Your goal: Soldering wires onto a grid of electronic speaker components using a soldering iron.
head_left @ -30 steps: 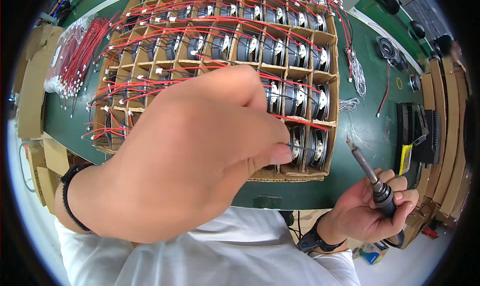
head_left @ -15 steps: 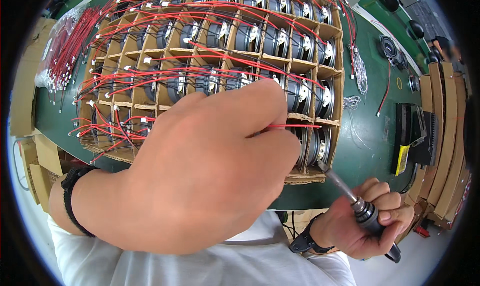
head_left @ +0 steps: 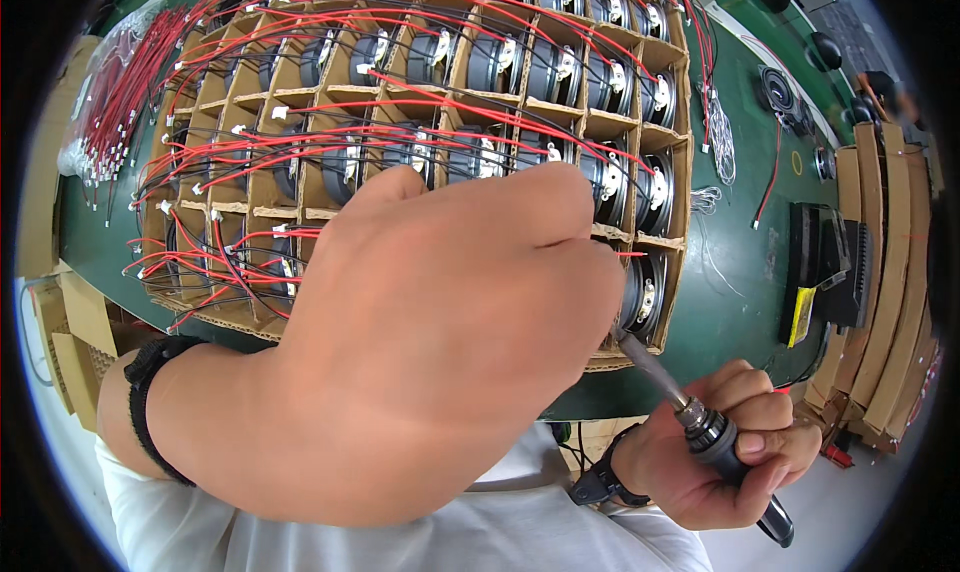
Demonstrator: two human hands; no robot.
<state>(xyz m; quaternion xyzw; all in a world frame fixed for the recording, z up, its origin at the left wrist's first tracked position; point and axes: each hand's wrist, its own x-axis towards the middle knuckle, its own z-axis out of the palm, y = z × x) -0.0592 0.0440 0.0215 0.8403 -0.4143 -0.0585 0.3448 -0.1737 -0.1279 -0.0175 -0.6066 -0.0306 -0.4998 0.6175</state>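
Observation:
My left hand (head_left: 440, 342) is closed in a pinch over the front rows of the cardboard divider box (head_left: 683, 172). A thin red wire (head_left: 632, 254) sticks out from its fingertips toward the front right corner. Just right of those fingers a round black speaker (head_left: 646, 294) stands on edge in its cell, its terminal tab bare to view. My right hand (head_left: 680, 469) grips a soldering iron (head_left: 718, 440) by its black handle. The iron's shaft points up and left; its tip is close beside my left fingers, by the box's front edge, and what it touches is hidden.
Rows of speakers with red and black wires fill the box. A bundle of red wires (head_left: 125, 102) lies on the green table at the left. To the right are coiled solder wire (head_left: 717, 142), a loose speaker (head_left: 778, 90), a black device (head_left: 835, 262) and cardboard strips (head_left: 880, 272).
The iron's tip has shifted left, off the corner speaker's terminal and up against my left fingers. My left hand has moved slightly right, still pinching the wire.

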